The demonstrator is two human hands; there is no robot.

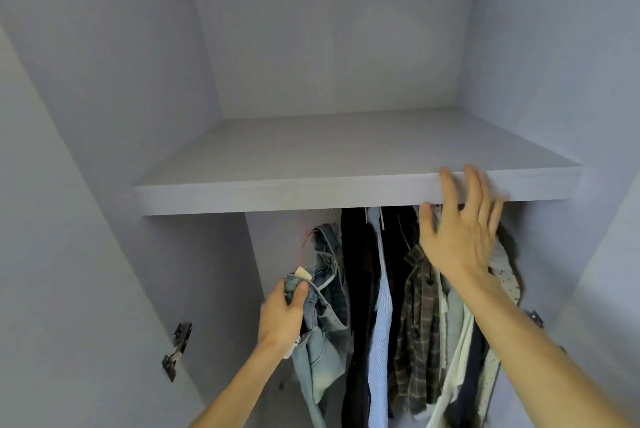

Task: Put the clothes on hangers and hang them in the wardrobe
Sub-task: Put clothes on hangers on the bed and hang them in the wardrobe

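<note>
Head view, looking straight into the wardrobe (86,219). Left hand (282,313) clamped on the jeans (325,323), thumb pressed over a fold of waistband, fingers curled behind the cloth. Right hand (460,237) wide open, fingers spread, nothing held, raised up and to the right of that grip across the front edge of the shelf (277,195). Touching the edge or just in front of it? Cannot tell.

Looks like the hanging step. Jeans draped from a thin red hanger (304,240) rising just above the grip, hook lost under the shelf, so seated on a rail or not, impossible to say. Next, probably: lift from the waistband, find the rail, settle the hook, then ease off gently.

Faded blue denim, heavy and stiff, frayed at the top, likely to swing and drag that thin wire sideways. Immediately right of the grip, a dark garment (356,289), then a pale striped shirt (379,323), then a brown plaid shirt (419,323), all soft, limp, packed close. Further right, below the open hand, cream cloth with small dots (502,275). Shelf flat, matte grey, square-edged. Low and left of the grip, a metal hinge (176,348).
</note>
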